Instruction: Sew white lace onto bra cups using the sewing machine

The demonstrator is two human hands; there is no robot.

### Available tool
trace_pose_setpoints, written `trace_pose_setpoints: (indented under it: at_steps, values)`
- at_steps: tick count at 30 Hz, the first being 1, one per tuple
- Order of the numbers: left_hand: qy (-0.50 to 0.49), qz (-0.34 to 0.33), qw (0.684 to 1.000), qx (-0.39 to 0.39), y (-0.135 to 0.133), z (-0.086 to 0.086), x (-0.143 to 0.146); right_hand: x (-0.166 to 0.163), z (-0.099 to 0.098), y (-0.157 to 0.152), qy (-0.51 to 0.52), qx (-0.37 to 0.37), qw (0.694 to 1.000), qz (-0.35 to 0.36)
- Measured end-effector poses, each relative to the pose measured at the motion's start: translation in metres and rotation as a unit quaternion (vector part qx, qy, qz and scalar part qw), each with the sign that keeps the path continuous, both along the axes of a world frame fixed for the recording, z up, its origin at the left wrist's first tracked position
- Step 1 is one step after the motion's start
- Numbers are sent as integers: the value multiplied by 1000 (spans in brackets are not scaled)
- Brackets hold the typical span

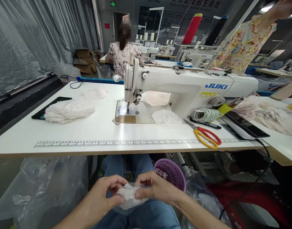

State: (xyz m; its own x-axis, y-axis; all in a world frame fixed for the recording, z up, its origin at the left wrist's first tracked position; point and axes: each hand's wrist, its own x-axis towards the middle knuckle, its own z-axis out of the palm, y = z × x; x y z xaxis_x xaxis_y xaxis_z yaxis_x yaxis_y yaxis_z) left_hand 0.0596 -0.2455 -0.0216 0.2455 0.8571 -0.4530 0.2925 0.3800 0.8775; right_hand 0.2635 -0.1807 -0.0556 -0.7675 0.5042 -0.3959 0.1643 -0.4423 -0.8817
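Note:
Both my hands are low over my lap, below the table's front edge. My left hand (105, 194) and my right hand (155, 189) each pinch one small piece of white lace fabric (128, 194) between fingers and thumb. The piece is crumpled and partly hidden by my fingers. On the white table (88, 133) above stands a white JUKI sewing machine (184, 86), its needle over the metal plate (123, 112). A stack of white lace pieces (68, 111) lies at the left, and one more lace piece (165, 117) rests by the machine's base.
Red and yellow scissors (206, 135) lie near the table's front right, beside a coil of cord (204, 114). A purple basket (171, 173) sits under the table by my knee. Clear plastic bag (45, 187) hangs at the left. Another person (123, 51) sits at the station behind.

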Motion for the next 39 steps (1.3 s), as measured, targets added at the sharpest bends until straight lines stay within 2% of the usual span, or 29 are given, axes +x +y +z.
trace_pose_setpoints:
  at_steps: [4, 7, 9, 12, 17, 26, 39]
  values:
    - [-3, 11, 1000, -10, -1, -6, -2, -2, -3, 0, -11, -17, 1000, -19]
    - [-90, 30, 994, -58, 0, -14, 0, -4, 1, 0, -21, -10, 1000, -17]
    - [-140, 44, 985, -90, 1, -19, 1, -4, 4, 0, -22, 1, 1000, -7]
    - [-142, 50, 984, -95, 0, -24, 1, -2, 8, 3, 1, -14, 999, 35]
    - [-197, 61, 973, -105, -1, -23, -2, 10, 8, 13, 45, -28, 996, 71]
    - [-203, 87, 964, -148, 1, -20, 2, 19, -3, 16, 72, -49, 993, 84]
    - [-239, 95, 950, -178, 2, -26, -4, 31, -4, 20, 81, 33, 979, 183]
